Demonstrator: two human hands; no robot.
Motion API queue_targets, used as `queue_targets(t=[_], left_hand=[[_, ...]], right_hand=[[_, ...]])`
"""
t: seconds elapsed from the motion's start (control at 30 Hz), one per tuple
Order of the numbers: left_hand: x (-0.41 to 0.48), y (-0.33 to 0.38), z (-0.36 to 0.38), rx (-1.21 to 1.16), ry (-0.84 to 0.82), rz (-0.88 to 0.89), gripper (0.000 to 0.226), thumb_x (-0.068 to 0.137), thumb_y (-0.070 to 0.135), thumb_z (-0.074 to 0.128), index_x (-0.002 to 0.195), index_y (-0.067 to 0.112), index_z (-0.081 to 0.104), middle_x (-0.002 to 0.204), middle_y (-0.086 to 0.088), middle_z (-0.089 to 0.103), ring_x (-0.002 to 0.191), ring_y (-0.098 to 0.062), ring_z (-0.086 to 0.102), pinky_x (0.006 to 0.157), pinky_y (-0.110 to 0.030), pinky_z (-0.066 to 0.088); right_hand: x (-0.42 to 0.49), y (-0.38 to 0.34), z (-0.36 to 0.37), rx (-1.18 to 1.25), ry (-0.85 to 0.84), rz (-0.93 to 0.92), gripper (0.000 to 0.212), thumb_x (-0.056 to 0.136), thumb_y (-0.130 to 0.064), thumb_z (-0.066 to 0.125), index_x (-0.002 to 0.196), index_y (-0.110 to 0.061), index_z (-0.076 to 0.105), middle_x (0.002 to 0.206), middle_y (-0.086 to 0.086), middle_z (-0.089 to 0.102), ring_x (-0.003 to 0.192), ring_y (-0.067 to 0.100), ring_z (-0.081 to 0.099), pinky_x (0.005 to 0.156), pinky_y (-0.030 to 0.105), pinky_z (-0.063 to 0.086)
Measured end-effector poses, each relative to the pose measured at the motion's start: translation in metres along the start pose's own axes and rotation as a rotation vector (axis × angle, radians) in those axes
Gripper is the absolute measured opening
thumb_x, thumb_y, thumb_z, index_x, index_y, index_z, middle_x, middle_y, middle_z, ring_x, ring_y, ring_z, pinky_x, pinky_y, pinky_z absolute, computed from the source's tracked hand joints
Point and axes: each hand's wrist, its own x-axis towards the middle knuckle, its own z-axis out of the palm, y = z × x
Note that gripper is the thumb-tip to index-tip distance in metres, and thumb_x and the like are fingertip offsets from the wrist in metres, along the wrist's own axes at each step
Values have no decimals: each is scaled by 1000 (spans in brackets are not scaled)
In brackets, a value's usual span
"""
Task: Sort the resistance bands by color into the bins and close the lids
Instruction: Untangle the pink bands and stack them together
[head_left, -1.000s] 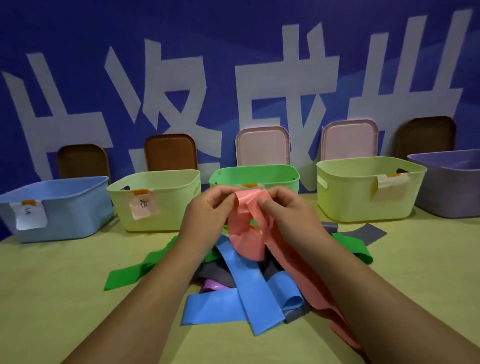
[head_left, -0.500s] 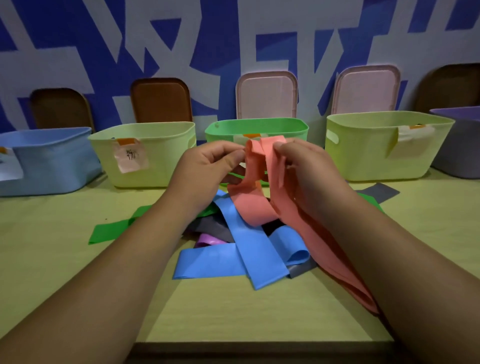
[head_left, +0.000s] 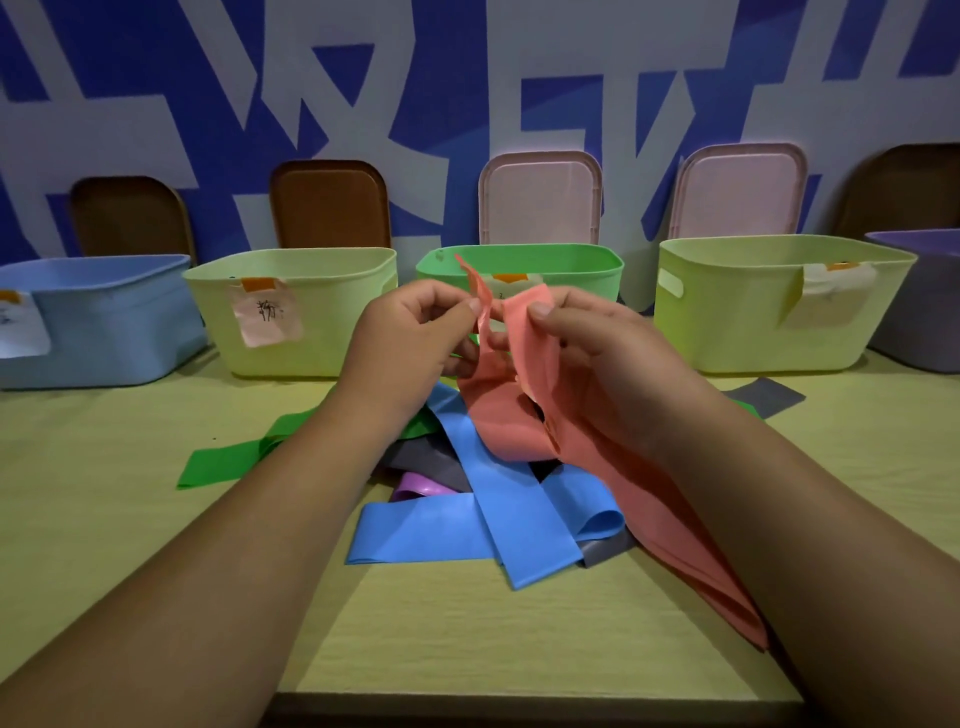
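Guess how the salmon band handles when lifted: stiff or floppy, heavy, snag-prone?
Probably very floppy: the salmon band droops in loose folds from where the left hand and right hand pinch it. Likely light, since fingertip pinches alone hold it up. Its tail trails over the table beside the blue band, so it may drag neighbours when lifted.

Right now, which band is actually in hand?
The salmon-pink band: left hand and right hand both pinch its upper end. The blue bands, green band, grey band and purple band lie on the table.
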Motion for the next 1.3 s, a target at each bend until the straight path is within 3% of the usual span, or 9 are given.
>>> queue_targets(t=[0.07, 0.2, 0.27, 0.5, 0.73, 0.9, 1.1, 1.2, 1.3], left_hand=[[-1, 0, 2, -20, -14, -7, 9, 101, 13, 73, 97, 9, 79, 82, -14, 77, 66, -19, 71, 61, -33, 62], [-5, 2, 7, -11, -90, 3, 8, 98, 17, 78, 100, 10, 82, 85, -11, 79, 69, -19, 73, 63, -33, 62], [-5, 4, 9, -56, -117, -24, 9, 98, 13, 77, 102, 5, 80, 77, -8, 77, 66, -17, 71, 61, -29, 60], [-5, 7, 11, -155, -83, -109, 15, 106, 5, 59, 100, -3, 70, 81, -11, 75, 72, -18, 75, 62, -29, 62], [4, 13, 2, -493, 38, -218, 19, 104, 4, 46, 94, 7, 63, 91, -14, 78, 89, -28, 77, 85, -44, 65], [2, 20, 3, -605, -7, -291, 19, 103, 6, 45, 105, 4, 64, 95, -15, 77, 84, -26, 75, 75, -40, 64], [4, 18, -6, -307, 80, -147, 16, 106, 9, 57, 99, 21, 65, 73, 1, 59, 59, -13, 53, 54, -28, 51], [5, 15, -14, -175, 61, 21, 11, 103, 12, 65, 106, 23, 67, 86, 0, 64, 69, -13, 54, 63, -30, 48], [3, 19, -22, -67, 71, 89, 14, 101, 18, 71, 111, 28, 67, 95, 5, 66, 87, -15, 64, 69, -41, 54]], right_hand=[[-1, 1, 0, -89, -18, -15, 15, 106, -10, 61, 113, -6, 74, 107, 25, 77, 93, 28, 73, 80, 35, 59], [1, 5, 2, -188, 13, -50, 12, 104, -14, 68, 105, -10, 79, 97, 17, 79, 89, 26, 72, 91, 44, 59], [2, 5, 0, -215, 45, -56, 11, 104, -13, 68, 103, -9, 79, 90, 14, 79, 81, 22, 73, 82, 37, 61], [3, 0, -4, -297, 173, -82, 18, 101, -17, 71, 85, -21, 78, 77, 5, 71, 67, 14, 61, 67, 34, 46], [2, -6, -3, -319, 291, -53, 14, 84, -32, 69, 90, -20, 74, 101, 17, 81, 101, 43, 78, 85, 61, 62], [2, -7, -3, -305, 325, -91, 12, 102, -12, 61, 93, -13, 69, 86, 15, 74, 69, 27, 73, 71, 41, 61], [5, -8, -7, -338, 343, -206, 20, 101, -26, 68, 81, -23, 70, 78, 4, 67, 71, 18, 59, 70, 42, 50], [3, -10, -9, -486, 382, -285, 17, 103, -26, 66, 87, -19, 67, 78, -2, 67, 70, 15, 59, 71, 44, 51], [-7, -14, -6, -609, 398, -335, 18, 108, -24, 63, 90, -21, 64, 79, -10, 64, 72, 7, 59, 69, 30, 49]])
